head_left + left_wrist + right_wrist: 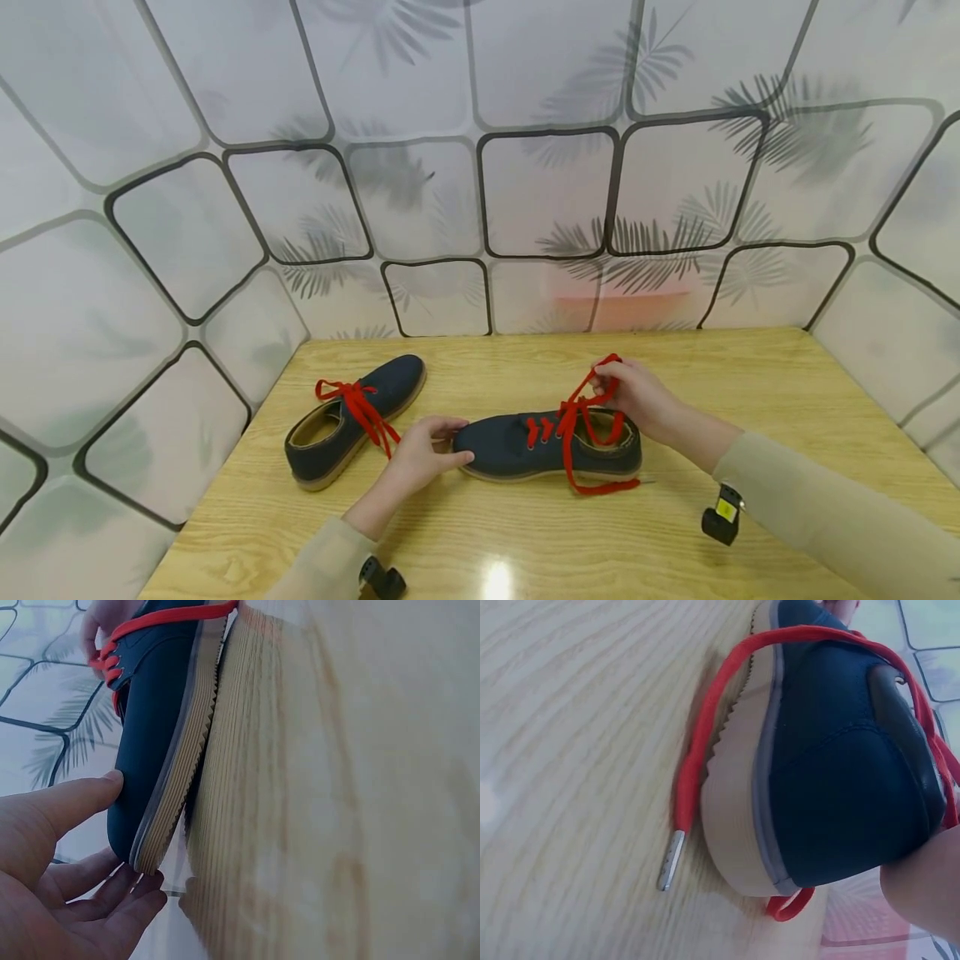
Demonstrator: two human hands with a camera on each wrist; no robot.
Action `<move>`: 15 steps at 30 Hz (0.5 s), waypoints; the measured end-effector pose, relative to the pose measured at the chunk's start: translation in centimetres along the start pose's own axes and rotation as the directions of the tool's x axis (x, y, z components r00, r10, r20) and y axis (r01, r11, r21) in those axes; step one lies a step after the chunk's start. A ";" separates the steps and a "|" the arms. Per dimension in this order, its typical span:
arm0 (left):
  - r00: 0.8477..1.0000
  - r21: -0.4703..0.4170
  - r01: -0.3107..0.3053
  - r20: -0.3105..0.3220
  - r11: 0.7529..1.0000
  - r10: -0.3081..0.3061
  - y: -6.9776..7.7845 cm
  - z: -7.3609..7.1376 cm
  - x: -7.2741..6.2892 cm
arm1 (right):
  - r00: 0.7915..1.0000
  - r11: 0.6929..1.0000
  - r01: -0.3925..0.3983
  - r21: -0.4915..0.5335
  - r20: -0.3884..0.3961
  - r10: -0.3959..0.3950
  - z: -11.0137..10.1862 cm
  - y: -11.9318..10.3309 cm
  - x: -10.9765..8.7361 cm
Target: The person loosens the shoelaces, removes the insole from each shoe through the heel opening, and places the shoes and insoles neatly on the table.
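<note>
Can't really tell how the right hand (637, 396) pinches the red lace (567, 446), fingertips are too tiny right of centre. Some of the left hand's (427, 450) fingers are hidden behind the navy shoe (498, 446). In the right wrist view the right hand's mostly chopped off, lower right. Right sleeve (825, 500) and left sleeve (322, 554) run off the frame too.

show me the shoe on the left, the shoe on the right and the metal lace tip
Shoe on the left (345, 439): head view, on its navy side
Shoe on the right (542, 458): head view, on its navy side
Metal lace tip (671, 861): right wrist view, midway along the tip
</note>
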State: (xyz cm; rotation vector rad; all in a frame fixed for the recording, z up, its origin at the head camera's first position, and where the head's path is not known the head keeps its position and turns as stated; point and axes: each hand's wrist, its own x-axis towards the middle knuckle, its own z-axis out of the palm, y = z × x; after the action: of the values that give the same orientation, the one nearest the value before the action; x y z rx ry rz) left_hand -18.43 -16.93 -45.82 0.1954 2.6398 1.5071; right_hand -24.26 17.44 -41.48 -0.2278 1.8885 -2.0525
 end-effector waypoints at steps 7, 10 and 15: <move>1.000 0.017 -0.002 0.004 1.000 0.002 -0.3 0.0 0.2 | 1.000 0.998 -0.003 -0.055 0.009 0.003 0.2 -0.1 0.0; 1.000 0.014 -0.003 0.006 1.000 0.003 -0.4 0.0 0.2 | 1.000 0.984 -0.020 -0.176 0.014 0.023 0.3 -0.3 0.0; 1.000 0.003 -0.002 0.012 1.000 0.002 -0.4 0.0 0.2 | 0.998 0.913 -0.030 -0.407 0.041 0.051 0.6 -0.2 0.1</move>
State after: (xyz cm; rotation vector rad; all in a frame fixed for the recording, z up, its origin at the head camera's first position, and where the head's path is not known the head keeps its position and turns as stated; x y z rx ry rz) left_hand -18.63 -17.10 -46.18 0.2065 2.6339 1.4980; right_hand -24.16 16.86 -41.21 -0.3348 2.2515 -1.5885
